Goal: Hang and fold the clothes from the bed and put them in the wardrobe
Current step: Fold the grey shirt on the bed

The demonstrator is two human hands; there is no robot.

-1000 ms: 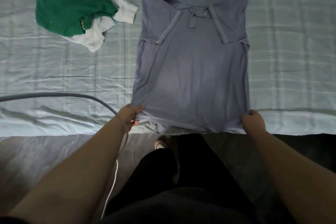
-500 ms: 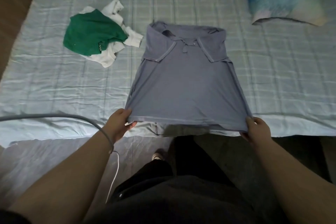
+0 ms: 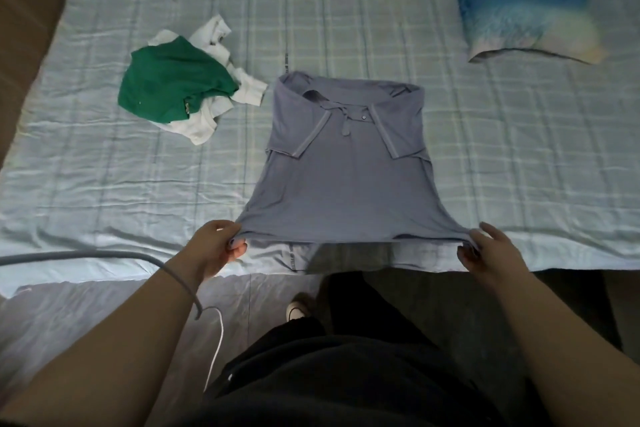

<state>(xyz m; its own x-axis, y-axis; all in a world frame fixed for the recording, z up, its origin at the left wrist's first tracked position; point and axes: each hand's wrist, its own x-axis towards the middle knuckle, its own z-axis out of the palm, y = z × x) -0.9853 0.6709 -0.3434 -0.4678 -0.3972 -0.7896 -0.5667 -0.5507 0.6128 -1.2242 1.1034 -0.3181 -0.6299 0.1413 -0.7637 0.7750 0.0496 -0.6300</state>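
Observation:
A grey-blue polo shirt (image 3: 349,177) lies on the bed with both sleeves folded in over its front, collar at the far end. My left hand (image 3: 216,248) pinches the shirt's near left hem corner. My right hand (image 3: 486,251) pinches the near right hem corner. The hem is lifted off the sheet and stretched taut between the two hands, casting a shadow under it. A crumpled green garment (image 3: 169,94) lies on a white garment (image 3: 204,118) to the far left of the shirt.
The bed's pale blue checked sheet (image 3: 104,184) fills most of the view. A blue patterned pillow (image 3: 523,0) lies at the far right. A grey cable (image 3: 79,256) runs from the left over my left forearm. A brown board (image 3: 24,24) borders the bed's left side.
Both hands have raised the shirt's hem off the bed edge and pulled it taut. The camera has tilted up, bringing the pillow and the brown board into view.

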